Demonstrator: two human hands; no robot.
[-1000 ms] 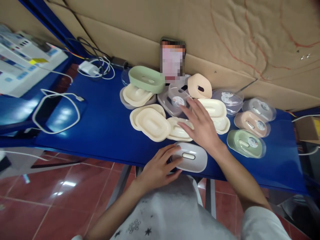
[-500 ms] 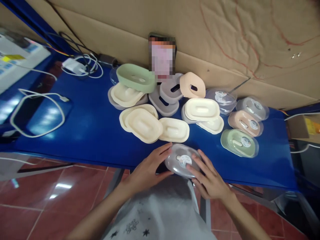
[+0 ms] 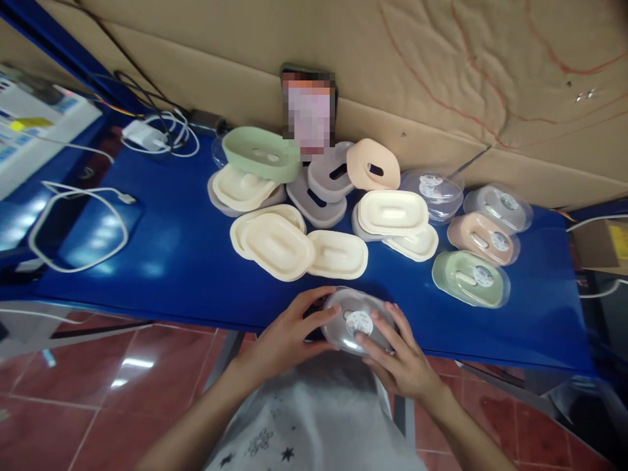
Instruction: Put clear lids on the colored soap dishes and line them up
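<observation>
A: Grip status?

B: Both hands are on one clear lidded dish (image 3: 358,320) at the near edge of the table (image 3: 186,242). Left hand (image 3: 289,333) wraps its left end, fingers curled on the rim. Right hand (image 3: 400,356) is on the right side, fingertips (image 3: 363,338) pressing the lid by the round sticker. Neither is spread open; both are closed onto the dish.

A: Change from the earlier frames?

B: A second ago the right hand was reaching into the pile and the left held a bare grey tray with no lid. Half a second ago the clear lid was already on. Now the right hand has slid further over the lid.

A: Containers?

B: Grey tray under the clear lid; contents not visible. Just beyond the grip: cream trays (image 3: 279,245), loose and overlapping. Further back: a green tray (image 3: 258,154), grey trays (image 3: 321,190) and a peach tray (image 3: 373,167) on edge. Right of the grip, well apart: a lidded green dish (image 3: 471,278), a lidded peach dish (image 3: 483,239) and a lidded grey dish (image 3: 498,206).
</observation>
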